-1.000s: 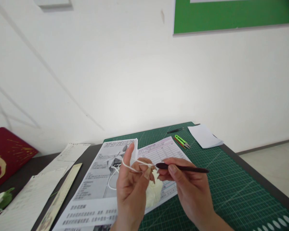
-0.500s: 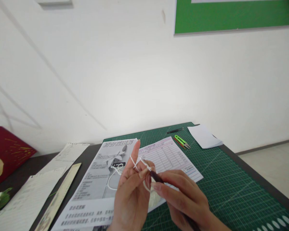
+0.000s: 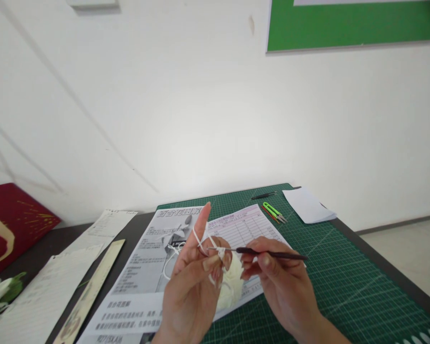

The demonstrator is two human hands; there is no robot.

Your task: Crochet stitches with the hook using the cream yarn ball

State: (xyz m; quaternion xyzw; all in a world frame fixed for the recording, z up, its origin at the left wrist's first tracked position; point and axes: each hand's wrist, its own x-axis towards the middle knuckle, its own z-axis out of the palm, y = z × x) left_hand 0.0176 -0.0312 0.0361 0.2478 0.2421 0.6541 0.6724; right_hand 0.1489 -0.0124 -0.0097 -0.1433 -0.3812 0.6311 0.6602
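A green cutting mat (image 3: 329, 277) covers much of a dark table (image 3: 129, 234) against a white wall, bearing a printed form (image 3: 236, 229) and, near its far edge, green-handled snips (image 3: 272, 210). A printed sheet with a flower picture (image 3: 129, 286) lies to the left, beside a pale ruler (image 3: 93, 291). Above the papers, the person's left hand (image 3: 193, 282), index finger raised with white yarn (image 3: 198, 237) around it, pinches a small piece of yarn work (image 3: 221, 252) between thumb and fingers. The right hand (image 3: 283, 282) grips a dark-handled crochet hook (image 3: 272, 253), its metal shaft reaching the work. A cream yarn ball (image 3: 232, 282) sits on the form, between the hands.
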